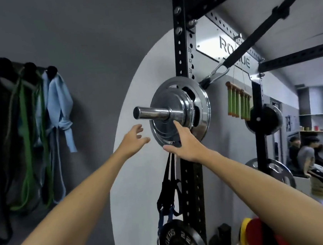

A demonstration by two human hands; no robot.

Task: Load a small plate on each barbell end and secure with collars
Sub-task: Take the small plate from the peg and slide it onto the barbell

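Several chrome plates (203, 115) sit stacked on a chrome peg (149, 113) that sticks out of the black rack upright (181, 45). The smallest plate (182, 104) is at the front of the stack. My right hand (183, 142) is open, its index finger touching the lower face of the plates and its thumb spread below the rim. My left hand (133, 138) is open with loosely curled fingers, just left of the stack's lower edge and below the peg, not touching it. No barbell or collar is in view.
Resistance bands (26, 125) hang from wall pegs at left. Black straps (168, 184) dangle below the stack. A black 10 kg plate (177, 241) and red and yellow plates (254, 236) sit low on the rack. Green-handled items (239, 103) hang right. People (305, 154) sit far right.
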